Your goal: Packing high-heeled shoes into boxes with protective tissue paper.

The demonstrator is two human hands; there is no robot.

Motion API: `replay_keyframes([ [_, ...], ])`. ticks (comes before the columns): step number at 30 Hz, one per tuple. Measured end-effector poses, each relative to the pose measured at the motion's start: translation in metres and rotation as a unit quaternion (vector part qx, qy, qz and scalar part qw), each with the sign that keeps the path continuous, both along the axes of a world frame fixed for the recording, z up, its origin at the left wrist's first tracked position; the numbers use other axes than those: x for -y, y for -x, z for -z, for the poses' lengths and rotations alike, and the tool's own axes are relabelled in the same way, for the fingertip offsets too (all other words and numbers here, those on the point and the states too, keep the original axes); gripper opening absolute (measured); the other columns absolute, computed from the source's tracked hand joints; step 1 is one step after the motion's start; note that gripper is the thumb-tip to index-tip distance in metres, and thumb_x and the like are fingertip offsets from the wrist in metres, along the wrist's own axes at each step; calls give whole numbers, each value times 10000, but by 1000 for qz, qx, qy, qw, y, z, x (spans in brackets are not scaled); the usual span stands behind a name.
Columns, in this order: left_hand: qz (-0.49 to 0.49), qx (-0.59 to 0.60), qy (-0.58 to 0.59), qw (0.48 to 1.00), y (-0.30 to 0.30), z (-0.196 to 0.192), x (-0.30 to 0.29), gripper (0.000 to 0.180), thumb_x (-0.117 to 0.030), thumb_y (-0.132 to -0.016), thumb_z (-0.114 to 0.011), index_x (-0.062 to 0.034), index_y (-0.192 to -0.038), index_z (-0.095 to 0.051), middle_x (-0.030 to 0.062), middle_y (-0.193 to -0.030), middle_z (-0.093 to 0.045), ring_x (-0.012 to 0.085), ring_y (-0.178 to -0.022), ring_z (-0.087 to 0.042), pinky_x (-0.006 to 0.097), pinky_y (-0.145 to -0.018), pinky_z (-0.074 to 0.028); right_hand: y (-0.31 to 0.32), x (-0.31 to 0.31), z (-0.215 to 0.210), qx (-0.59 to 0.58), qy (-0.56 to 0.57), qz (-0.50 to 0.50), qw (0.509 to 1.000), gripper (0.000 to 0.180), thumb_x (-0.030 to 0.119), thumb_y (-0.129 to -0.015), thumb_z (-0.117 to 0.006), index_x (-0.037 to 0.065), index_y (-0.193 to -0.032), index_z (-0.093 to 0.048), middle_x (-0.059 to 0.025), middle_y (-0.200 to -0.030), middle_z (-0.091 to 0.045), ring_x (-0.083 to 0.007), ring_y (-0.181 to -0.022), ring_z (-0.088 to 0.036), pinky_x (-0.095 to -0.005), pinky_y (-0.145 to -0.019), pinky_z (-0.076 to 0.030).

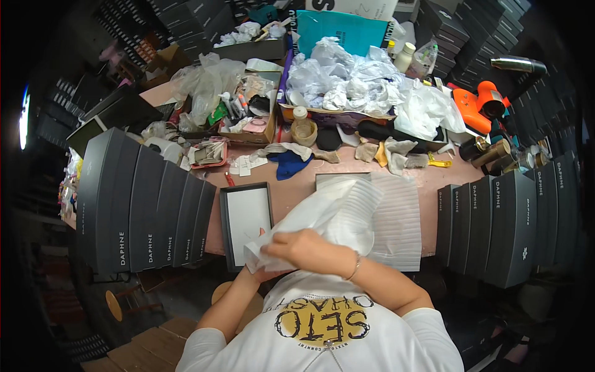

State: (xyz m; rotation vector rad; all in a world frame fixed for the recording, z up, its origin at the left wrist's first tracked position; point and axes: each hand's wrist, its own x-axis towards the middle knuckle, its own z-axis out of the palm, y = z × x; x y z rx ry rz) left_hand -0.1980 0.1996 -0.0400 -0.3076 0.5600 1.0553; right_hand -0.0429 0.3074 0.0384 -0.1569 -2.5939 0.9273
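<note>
A translucent white wrapping sheet point(322, 211) stretches from the table towards my body, its near end gathered in front of my chest. My right hand point(307, 251), with a bracelet at the wrist, pinches the sheet's near edge from above. Below it, my left hand point(265, 274) grips the same end, its palm partly hidden by the sheet and the right hand. More pleated white sheeting point(396, 217) lies flat to the right. Just left of the hands is an open dark grey shoebox part point(269, 204) with a white inside. Another grey box edge point(343, 180) shows behind the sheet.
Rows of dark grey shoeboxes stand at left point(139, 204) and right point(486, 229). Across the back are a purple-edged box of crumpled white paper point(347, 77), an orange heat gun or dryer point(477, 105), spray cans point(493, 152), rags point(291, 162) and a yellow-handled brush point(439, 163).
</note>
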Motion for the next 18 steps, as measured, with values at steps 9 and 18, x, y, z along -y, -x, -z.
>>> replay_keyframes([
  [9, 50, -244, -107, 962, 22, 14, 4, 558, -242, -819, -620, -13, -1295, -441, 140, -1165, -574, 224, -1070, -573, 363, -935, -451, -114, 38, 59, 89, 537, -4, 839, 304, 60, -904, -512, 37, -1202, -565, -129, -1223, -563, -206, -1086, -570, -294, -942, -439],
  [18, 201, -396, -57, 894, -39, 21, -122, 473, -96, -808, -617, -9, -1253, -478, 99, -1056, -629, 191, -891, -628, 328, -811, -505, -158, 61, 77, -15, 430, 359, 828, 763, 94, -750, -641, 66, -1423, -283, -213, -1369, -374, -314, -1272, -383, -378, -1037, -335],
])
